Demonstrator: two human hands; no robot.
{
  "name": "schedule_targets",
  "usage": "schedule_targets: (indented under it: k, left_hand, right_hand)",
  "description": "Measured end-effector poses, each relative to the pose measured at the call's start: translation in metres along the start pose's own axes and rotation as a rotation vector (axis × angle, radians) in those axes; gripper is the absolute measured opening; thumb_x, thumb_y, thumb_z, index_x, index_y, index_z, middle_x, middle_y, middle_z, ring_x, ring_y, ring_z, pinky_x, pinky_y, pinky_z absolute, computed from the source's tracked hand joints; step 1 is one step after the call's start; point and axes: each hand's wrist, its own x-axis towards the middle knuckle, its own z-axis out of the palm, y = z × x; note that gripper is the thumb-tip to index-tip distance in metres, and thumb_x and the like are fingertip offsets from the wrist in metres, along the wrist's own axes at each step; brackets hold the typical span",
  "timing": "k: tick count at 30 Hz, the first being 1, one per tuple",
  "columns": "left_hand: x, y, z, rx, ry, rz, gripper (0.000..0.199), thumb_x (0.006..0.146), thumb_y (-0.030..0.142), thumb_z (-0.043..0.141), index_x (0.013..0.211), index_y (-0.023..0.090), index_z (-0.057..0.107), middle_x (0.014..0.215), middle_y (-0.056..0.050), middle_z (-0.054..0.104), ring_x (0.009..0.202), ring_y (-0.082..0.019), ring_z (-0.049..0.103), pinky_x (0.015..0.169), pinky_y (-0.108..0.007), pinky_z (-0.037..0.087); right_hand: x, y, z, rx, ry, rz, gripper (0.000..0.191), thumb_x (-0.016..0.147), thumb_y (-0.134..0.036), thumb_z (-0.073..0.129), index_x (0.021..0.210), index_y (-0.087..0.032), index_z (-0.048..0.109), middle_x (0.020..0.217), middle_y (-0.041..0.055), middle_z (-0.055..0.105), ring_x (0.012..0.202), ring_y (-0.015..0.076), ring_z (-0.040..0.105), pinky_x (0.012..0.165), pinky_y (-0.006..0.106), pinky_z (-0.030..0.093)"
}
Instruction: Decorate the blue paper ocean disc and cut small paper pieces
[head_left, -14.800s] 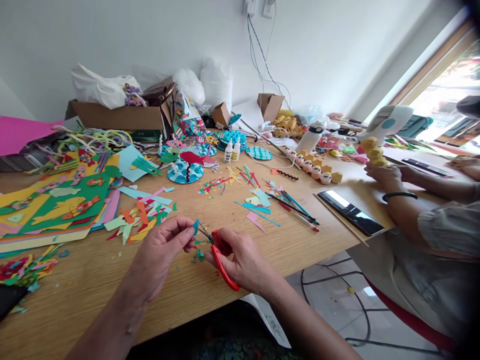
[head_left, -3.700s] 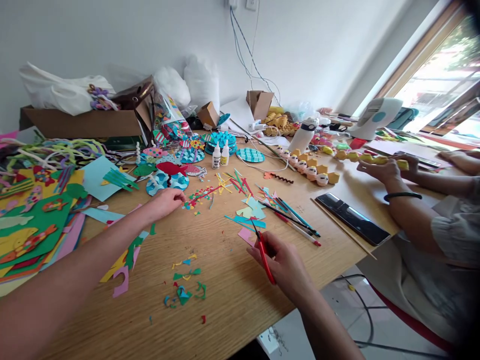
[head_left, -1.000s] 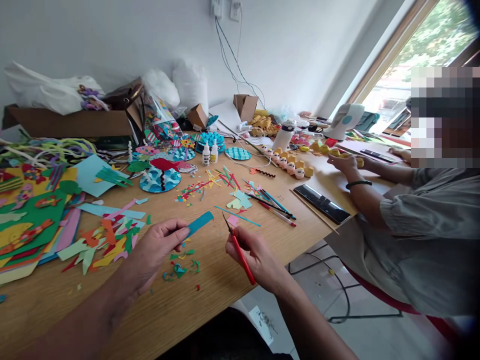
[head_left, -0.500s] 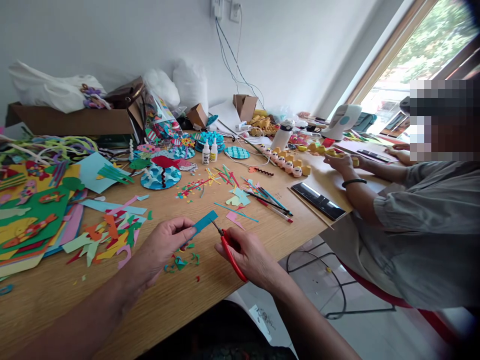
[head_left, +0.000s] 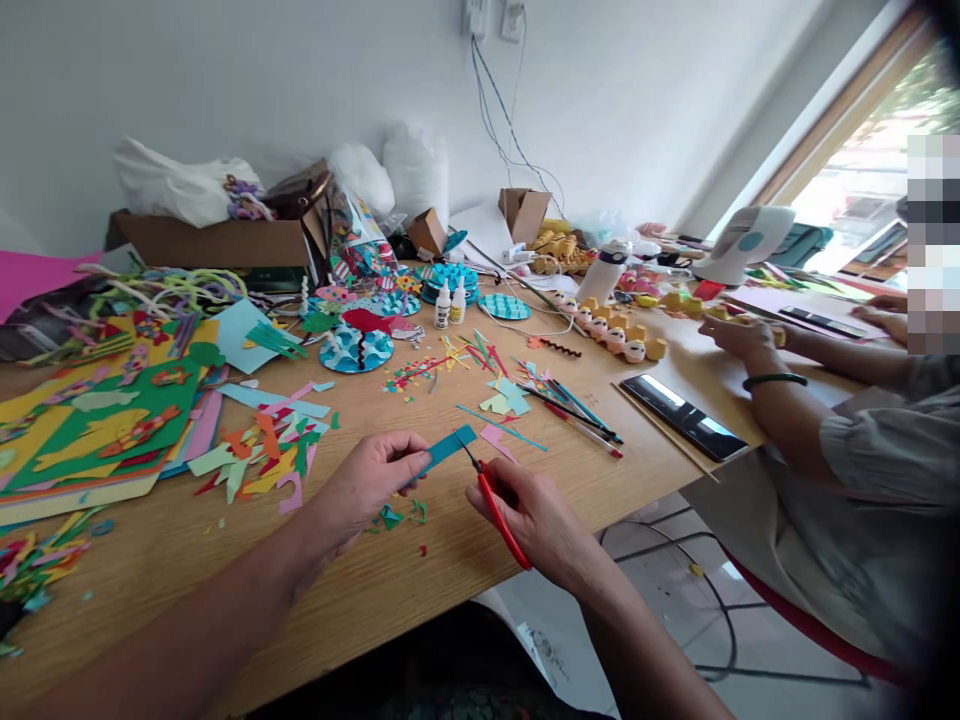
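Between the thumb and fingers of my left hand [head_left: 382, 478] is a strip of blue paper [head_left: 450, 450], its free end pointing right. My right hand [head_left: 531, 515] is closed around the red handles of a pair of scissors [head_left: 504, 520]. The scissor blades meet the edge of the strip near its free end. Small green and blue paper scraps [head_left: 401, 515] lie on the table below my hands. Part of the strip is hidden behind my left fingers.
Colourful paper offcuts [head_left: 255, 445] and stacked paper sheets [head_left: 172, 430] lie to the left. Pencils [head_left: 577, 410], a phone [head_left: 682, 415] and a wooden stick [head_left: 667, 432] are to the right. Glue bottles [head_left: 443, 305] stand farther back. A co-worker's hand [head_left: 739, 335] works at the far right.
The camera view has turned left, so everything sits farther right in the picture. Both hands keep their hold on the strip and scissors, with the blades at the strip's edge.
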Motion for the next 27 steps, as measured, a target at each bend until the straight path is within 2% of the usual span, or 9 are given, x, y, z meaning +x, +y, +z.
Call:
schedule_targets:
  k: [5,10,13,16,19,24,27]
  left_hand:
    - [-0.004,-0.002,-0.004,-0.007,0.008,-0.007,0.018,0.069,0.035,0.058,0.067,0.017,0.058,0.055,0.005,0.049,0.052,-0.009,0.043,0.052,-0.022,0.034]
    - [-0.009,-0.006,-0.013,0.094,0.026,0.032,0.015,0.067,0.032,0.056,0.071,0.018,0.057,0.055,0.005,0.049,0.051,-0.009,0.045,0.051,-0.022,0.035]
    - [-0.012,-0.012,-0.016,0.161,-0.008,0.044,0.012,0.069,0.031,0.054,0.069,0.019,0.054,0.053,0.006,0.047,0.049,-0.009,0.045,0.049,-0.022,0.035]
    - [-0.015,-0.017,-0.014,0.230,-0.042,0.061,0.012,0.073,0.031,0.051,0.069,0.019,0.052,0.053,0.006,0.046,0.050,-0.010,0.045,0.049,-0.022,0.034]
    - [-0.019,-0.016,-0.009,0.321,-0.071,0.086,0.013,0.075,0.030,0.050,0.069,0.019,0.053,0.053,0.006,0.046,0.051,-0.010,0.044,0.049,-0.022,0.032]
    - [-0.031,-0.011,0.000,0.486,-0.095,0.120,0.013,0.077,0.027,0.046,0.068,0.020,0.052,0.051,0.007,0.042,0.049,-0.010,0.040,0.050,-0.023,0.028]
    - [-0.038,-0.010,0.002,0.518,-0.123,0.112,0.012,0.077,0.026,0.043,0.070,0.020,0.052,0.052,0.007,0.042,0.050,-0.010,0.040,0.051,-0.023,0.029]
  right_hand:
    - [0.001,0.000,0.002,-0.014,-0.028,0.009,0.031,0.084,-0.043,0.045,0.063,-0.020,0.039,0.056,-0.0044,0.039,0.052,0.0105,0.034,0.050,0.025,0.024]
    - [0.000,0.006,0.003,0.034,-0.037,0.030,0.033,0.083,-0.047,0.044,0.064,-0.021,0.040,0.058,-0.0038,0.038,0.054,0.0115,0.035,0.051,0.025,0.026]
    - [0.001,0.012,0.004,0.156,0.012,0.066,0.029,0.080,-0.047,0.047,0.068,-0.020,0.045,0.061,-0.0029,0.042,0.057,0.0124,0.038,0.053,0.026,0.031]
    - [0.004,0.011,0.004,0.339,0.062,0.077,0.025,0.074,-0.044,0.056,0.077,-0.020,0.051,0.069,0.0001,0.053,0.064,0.0143,0.047,0.060,0.027,0.038]
    - [0.005,0.003,0.006,0.519,0.049,0.065,0.028,0.068,-0.041,0.062,0.082,-0.020,0.052,0.079,0.0031,0.059,0.073,0.0163,0.053,0.066,0.028,0.042]
    - [0.002,-0.004,0.012,0.477,-0.021,0.039,0.015,0.066,-0.029,0.059,0.073,-0.020,0.050,0.067,-0.0017,0.049,0.061,0.0122,0.043,0.057,0.025,0.036]
    - [0.000,-0.001,0.015,0.433,-0.047,0.028,0.013,0.066,-0.026,0.057,0.072,-0.019,0.048,0.066,-0.0024,0.046,0.060,0.0118,0.040,0.056,0.025,0.034]
